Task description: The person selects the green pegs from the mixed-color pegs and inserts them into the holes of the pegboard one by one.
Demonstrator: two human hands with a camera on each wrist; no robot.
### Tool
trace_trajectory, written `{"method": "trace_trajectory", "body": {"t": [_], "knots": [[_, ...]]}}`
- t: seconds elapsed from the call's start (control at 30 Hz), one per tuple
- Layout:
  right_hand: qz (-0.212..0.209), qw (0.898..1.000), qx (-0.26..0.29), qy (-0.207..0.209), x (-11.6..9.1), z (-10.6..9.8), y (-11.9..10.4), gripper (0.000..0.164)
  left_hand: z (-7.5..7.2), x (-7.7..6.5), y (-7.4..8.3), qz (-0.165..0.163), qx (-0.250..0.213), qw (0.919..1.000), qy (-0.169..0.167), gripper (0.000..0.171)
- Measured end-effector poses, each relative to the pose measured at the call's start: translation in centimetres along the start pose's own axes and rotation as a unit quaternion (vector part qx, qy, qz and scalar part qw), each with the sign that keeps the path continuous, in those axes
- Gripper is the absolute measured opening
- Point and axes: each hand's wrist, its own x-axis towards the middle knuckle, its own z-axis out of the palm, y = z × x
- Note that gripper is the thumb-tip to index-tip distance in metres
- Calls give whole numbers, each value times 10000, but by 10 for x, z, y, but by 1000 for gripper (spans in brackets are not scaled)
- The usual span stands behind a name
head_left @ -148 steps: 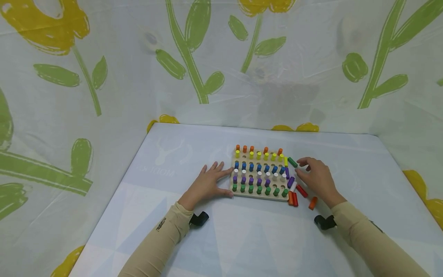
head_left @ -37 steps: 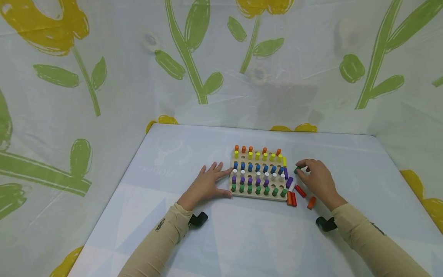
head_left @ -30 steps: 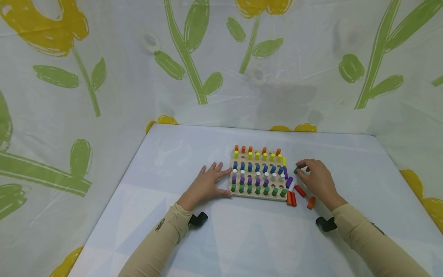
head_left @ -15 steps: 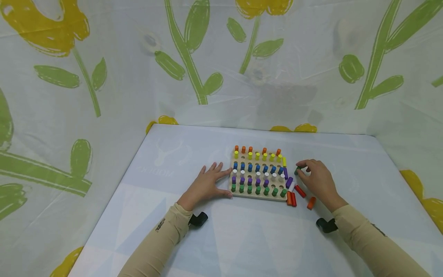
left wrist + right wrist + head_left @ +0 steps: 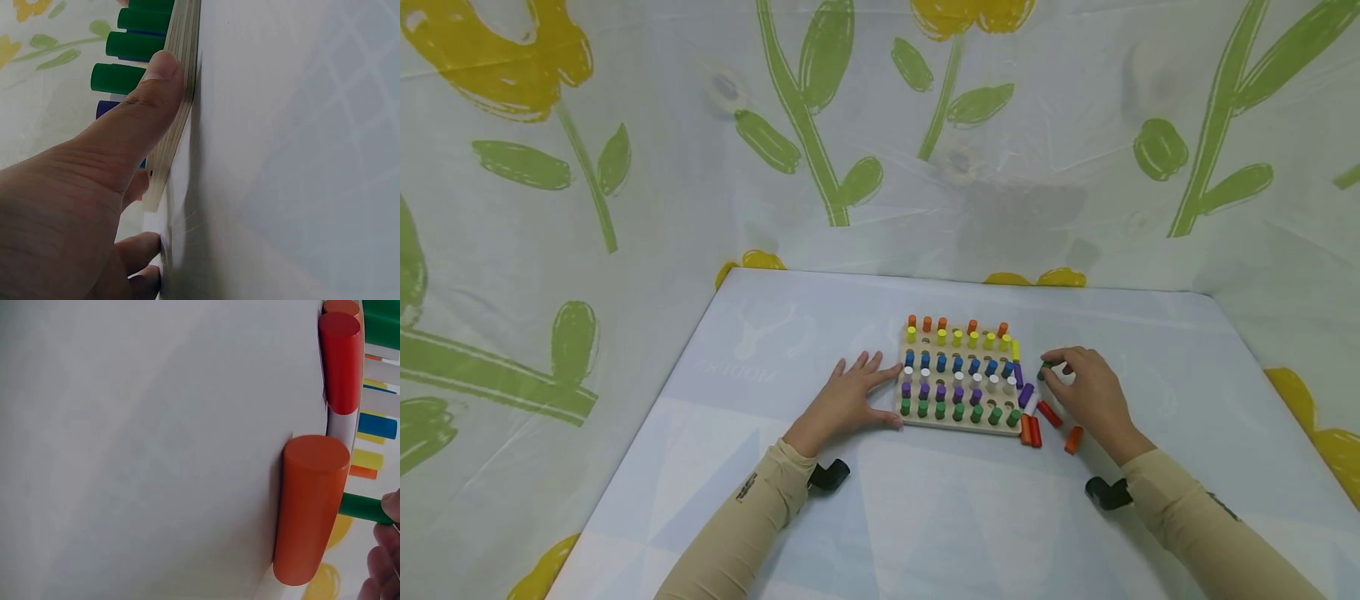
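A wooden pegboard [image 5: 958,427] stands on the table with rows of orange, yellow, blue, white, purple and green pegs upright in it. Some of its holes hold no peg. My left hand [image 5: 844,403] lies with fingers spread at the board's left side, thumb and index finger touching its edge. In the left wrist view the thumb [image 5: 161,69] presses the corner beside the green pegs [image 5: 134,45]. Just right of the board, my right hand [image 5: 1092,392] pinches a green peg [image 5: 1044,370] between thumb and fingers. The right wrist view shows that green peg [image 5: 365,507] too.
Loose pegs lie along the board's right side: a yellow one [image 5: 1016,349], purple ones [image 5: 1026,395], a white one [image 5: 1032,404], red ones [image 5: 1049,414] and orange ones [image 5: 1073,440]. A patterned cloth [image 5: 880,108] hangs behind the table [image 5: 820,533].
The green peg lay flat near my right fingers 4.9 s ago; now they pinch it, tipped up. Over the last second both hands have stayed nearly still.
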Motion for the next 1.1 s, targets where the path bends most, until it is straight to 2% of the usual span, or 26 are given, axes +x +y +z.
{"method": "trace_trajectory", "body": {"t": [0.2, 1.1], "knots": [[-114, 9998, 32, 165, -2, 2, -2, 23, 0, 0, 1, -11, 26, 10000, 10, 97], [-393, 9988, 83, 281, -13, 2, -12, 22, 0, -1, 1, 58, 97, 9999, 84, 96]]}}
